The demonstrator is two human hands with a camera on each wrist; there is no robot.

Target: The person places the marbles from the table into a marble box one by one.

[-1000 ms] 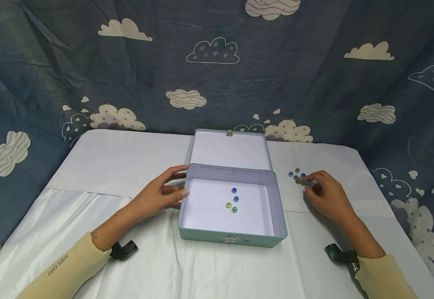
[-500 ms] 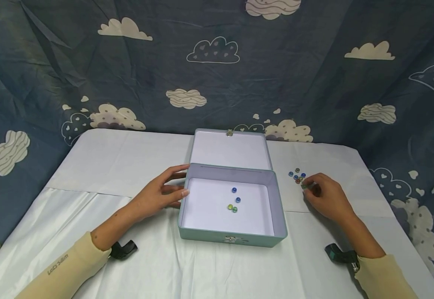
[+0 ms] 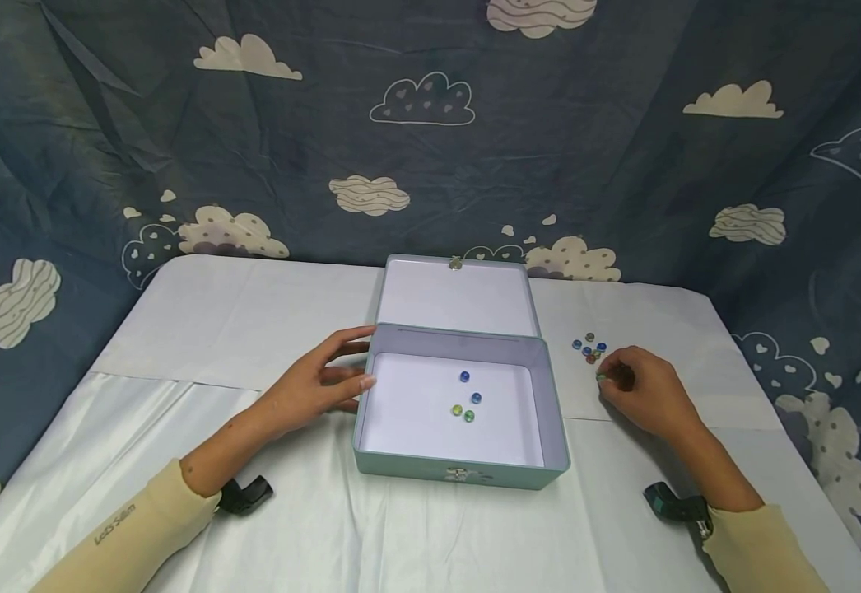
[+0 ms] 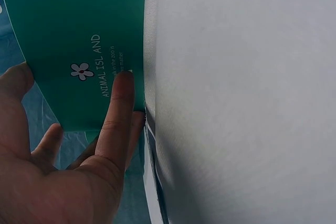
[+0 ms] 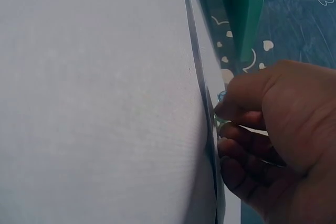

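Note:
A green hinged box (image 3: 445, 469) stands on the white-covered table with its lid (image 3: 456, 296) laid back. Two blue marbles (image 3: 476, 399), a yellow-green marble (image 3: 457, 410) and a green marble (image 3: 469, 417) lie on its pale floor. My left hand (image 3: 319, 383) touches the box's left wall with extended fingers; the left wrist view shows them against its printed side (image 4: 79, 40). To the right of the box, my right hand (image 3: 645, 387) pinches a green marble (image 3: 601, 376) between thumb and fingertips, partly hidden by them. Just beyond it lies a group of several marbles (image 3: 587, 352).
White cloth (image 3: 253, 461) covers the table. A dark blue curtain (image 3: 430, 148) with clouds hangs behind and at both sides. Dark wrist devices (image 3: 675, 504) are worn at both sleeves.
My right hand has drawn a green marble slightly toward me, away from the group. Inside the box, some marbles have rolled a little. My left hand has stayed put.

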